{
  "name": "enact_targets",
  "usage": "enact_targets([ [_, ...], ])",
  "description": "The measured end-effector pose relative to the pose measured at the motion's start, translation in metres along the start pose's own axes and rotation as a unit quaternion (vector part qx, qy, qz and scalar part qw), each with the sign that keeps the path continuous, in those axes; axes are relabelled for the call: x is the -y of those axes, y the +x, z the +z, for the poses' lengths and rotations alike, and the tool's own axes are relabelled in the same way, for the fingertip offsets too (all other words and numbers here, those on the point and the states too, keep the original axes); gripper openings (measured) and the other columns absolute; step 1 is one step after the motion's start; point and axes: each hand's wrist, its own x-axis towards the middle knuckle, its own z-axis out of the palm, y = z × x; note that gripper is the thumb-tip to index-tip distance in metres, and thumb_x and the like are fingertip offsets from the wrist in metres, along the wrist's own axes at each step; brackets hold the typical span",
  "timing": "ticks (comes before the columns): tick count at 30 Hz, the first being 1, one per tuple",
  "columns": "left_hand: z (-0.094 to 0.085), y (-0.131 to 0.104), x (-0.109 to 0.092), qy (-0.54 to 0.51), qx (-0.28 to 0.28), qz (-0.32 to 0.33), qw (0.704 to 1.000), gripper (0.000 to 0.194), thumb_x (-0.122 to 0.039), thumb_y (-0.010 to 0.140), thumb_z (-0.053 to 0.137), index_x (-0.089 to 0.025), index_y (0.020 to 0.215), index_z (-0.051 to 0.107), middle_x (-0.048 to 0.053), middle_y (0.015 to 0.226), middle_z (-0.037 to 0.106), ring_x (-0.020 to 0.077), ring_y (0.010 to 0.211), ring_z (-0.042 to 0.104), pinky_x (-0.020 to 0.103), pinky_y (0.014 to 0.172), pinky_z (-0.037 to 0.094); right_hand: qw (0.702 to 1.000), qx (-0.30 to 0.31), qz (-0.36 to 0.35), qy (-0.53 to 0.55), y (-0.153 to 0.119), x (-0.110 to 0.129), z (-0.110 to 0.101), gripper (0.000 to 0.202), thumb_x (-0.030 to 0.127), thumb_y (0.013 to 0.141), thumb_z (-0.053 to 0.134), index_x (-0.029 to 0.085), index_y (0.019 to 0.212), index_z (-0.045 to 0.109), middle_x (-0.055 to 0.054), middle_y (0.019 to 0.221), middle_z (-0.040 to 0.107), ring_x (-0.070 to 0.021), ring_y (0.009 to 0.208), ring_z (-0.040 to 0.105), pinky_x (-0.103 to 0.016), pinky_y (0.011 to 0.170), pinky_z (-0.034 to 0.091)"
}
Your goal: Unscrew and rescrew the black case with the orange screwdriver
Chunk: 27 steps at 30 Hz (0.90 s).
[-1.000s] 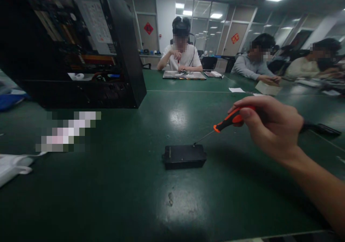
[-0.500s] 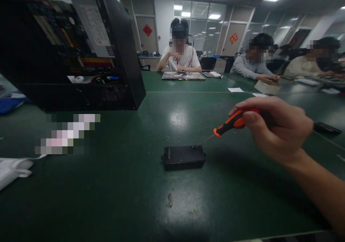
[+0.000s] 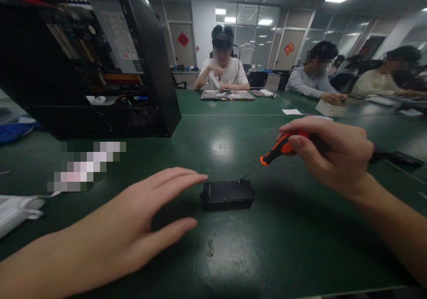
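A small black rectangular box (image 3: pixel 228 197) with side tabs lies on the green table (image 3: pixel 287 245). My right hand (image 3: pixel 333 157) is closed round the orange and black handle of a screwdriver (image 3: pixel 275 152). The thin shaft slants down to the left, its tip at the box's top face near the back edge. At the box's left end is my left hand (image 3: pixel 143 214), thumb and fingers spread apart. Its fingertips reach close to the box's left corner; whether they touch it I cannot tell. Nothing shows in that hand.
An opened black computer case (image 3: pixel 163 77) stands at the back left. Below it lie a blurred-out pale item (image 3: pixel 90 168) and a white object with a strap (image 3: pixel 20 212). A dark object (image 3: pixel 408 159) is at the right. Across the table a person (image 3: pixel 223 70) works over a flat panel (image 3: pixel 207 95).
My left hand has come in from the lower left to beside the box. My right hand and the screwdriver handle have shifted slightly left, with the tip still at the box top.
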Motion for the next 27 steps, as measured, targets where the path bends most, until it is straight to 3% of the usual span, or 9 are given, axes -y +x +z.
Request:
enact_targets([
  [3,0.0,0.064,-0.031,-0.034,0.057,0.041,0.997,0.058,-0.046,0.095,0.071,-0.03,0.149,0.055,0.004,0.148,0.062,0.0288,0.132,0.061,0.042,0.115,0.048,0.999,0.045,-0.017,0.014,0.011,0.003,-0.001,0.012,0.025,0.1,0.065,0.022,0.111,0.069,-0.002,0.093,0.078,-0.0132,0.071,0.072,-0.024,0.063,0.053],
  [6,0.023,0.086,-0.033,-0.084,0.075,0.05,0.992,0.059,-0.042,0.089,0.076,-0.023,0.142,0.06,0.007,0.138,0.067,0.0271,0.122,0.066,0.04,0.107,0.052,0.996,0.083,-0.009,0.021,0.021,0.006,-0.001,0.013,0.023,0.101,0.061,0.02,0.112,0.069,-0.003,0.095,0.077,-0.0135,0.075,0.072,-0.025,0.067,0.053],
  [11,0.052,0.083,-0.021,-0.139,0.032,0.034,0.989,0.037,-0.034,0.093,0.072,-0.022,0.128,0.068,0.003,0.123,0.072,0.0221,0.11,0.068,0.035,0.096,0.053,0.982,0.173,0.011,0.076,0.044,0.017,0.001,0.028,0.014,0.099,0.048,0.013,0.119,0.067,-0.005,0.098,0.074,-0.0154,0.084,0.069,-0.027,0.074,0.052],
  [13,0.053,0.083,-0.02,-0.146,0.03,0.034,0.988,0.035,-0.034,0.093,0.073,-0.023,0.126,0.069,0.002,0.12,0.072,0.0216,0.108,0.068,0.035,0.094,0.053,0.974,0.21,-0.005,0.08,0.056,0.025,0.004,0.028,0.013,0.095,0.049,0.014,0.116,0.068,-0.005,0.101,0.073,-0.0165,0.087,0.068,-0.029,0.078,0.05],
  [18,0.05,0.081,-0.018,-0.138,0.024,0.028,0.99,0.038,-0.03,0.087,0.078,-0.022,0.122,0.068,0.002,0.116,0.073,0.022,0.104,0.068,0.035,0.09,0.052,0.958,0.279,-0.042,0.046,0.079,0.042,0.012,0.018,0.021,0.1,0.053,0.016,0.103,0.071,-0.004,0.095,0.073,-0.0173,0.084,0.065,-0.03,0.075,0.044],
  [23,0.049,0.078,-0.016,-0.135,0.02,0.033,0.99,0.039,-0.03,0.087,0.079,-0.022,0.123,0.068,0.002,0.118,0.073,0.0225,0.106,0.068,0.036,0.094,0.052,0.945,0.319,-0.045,0.049,0.082,0.041,0.001,0.028,0.016,0.093,0.06,0.015,0.12,0.067,-0.006,0.11,0.071,-0.0175,0.093,0.063,-0.029,0.078,0.044],
  [27,0.049,0.078,-0.015,-0.133,0.025,0.042,0.99,0.04,-0.03,0.087,0.079,-0.022,0.125,0.068,0.003,0.12,0.072,0.0222,0.107,0.068,0.035,0.094,0.052,0.928,0.371,-0.028,0.022,0.08,0.032,-0.008,0.014,0.028,0.099,0.059,0.019,0.097,0.07,-0.001,0.086,0.068,-0.014,0.074,0.058,-0.028,0.064,0.037],
])
